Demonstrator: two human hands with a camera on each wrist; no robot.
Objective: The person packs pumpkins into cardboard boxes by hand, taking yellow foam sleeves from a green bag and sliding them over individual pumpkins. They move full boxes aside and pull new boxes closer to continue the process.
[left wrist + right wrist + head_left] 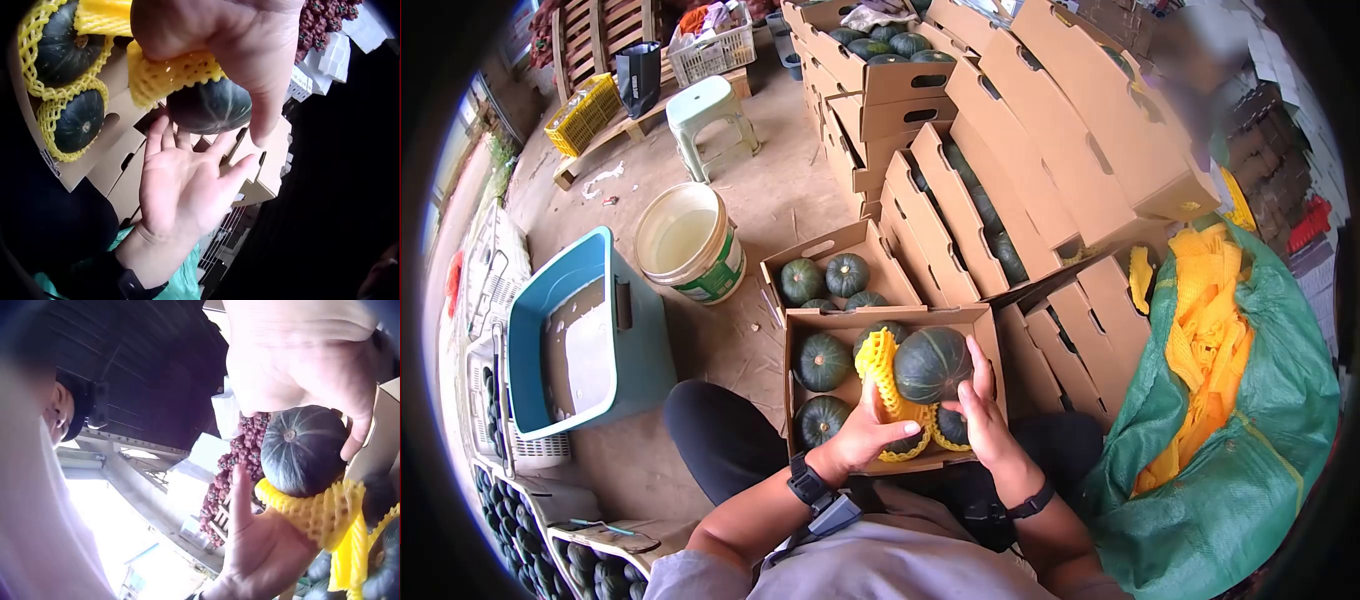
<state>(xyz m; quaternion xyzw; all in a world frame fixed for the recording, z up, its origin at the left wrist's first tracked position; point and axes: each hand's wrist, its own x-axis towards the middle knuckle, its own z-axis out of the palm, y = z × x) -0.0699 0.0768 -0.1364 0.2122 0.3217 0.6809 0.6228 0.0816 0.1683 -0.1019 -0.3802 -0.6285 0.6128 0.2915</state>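
A dark green kabocha squash (pixel 933 365) is held above an open cardboard box (pixel 805 322), partly inside a yellow foam net sleeve (pixel 322 515). My left hand (pixel 862 432) grips the sleeve from the left, its thumb extended; the net hides its fingertips in the right wrist view. On the squash's right side rests my right hand (pixel 990 425), fingers nearly straight and palm facing the squash, as the left wrist view (pixel 181 190) also shows. Bare squashes (pixel 823 362) sit in the box's left side, and netted squashes (pixel 81 128) sit near my body.
A second box of squashes (pixel 802 282) stands just beyond. Stacked cartons (pixel 1040 130) rise ahead and right. A green sack (pixel 1250 400) with yellow net sleeves (pixel 1200 340) stands at my right. On the left are a blue tub (pixel 640 350), a white bucket (pixel 725 255) and a stool (pixel 700 100).
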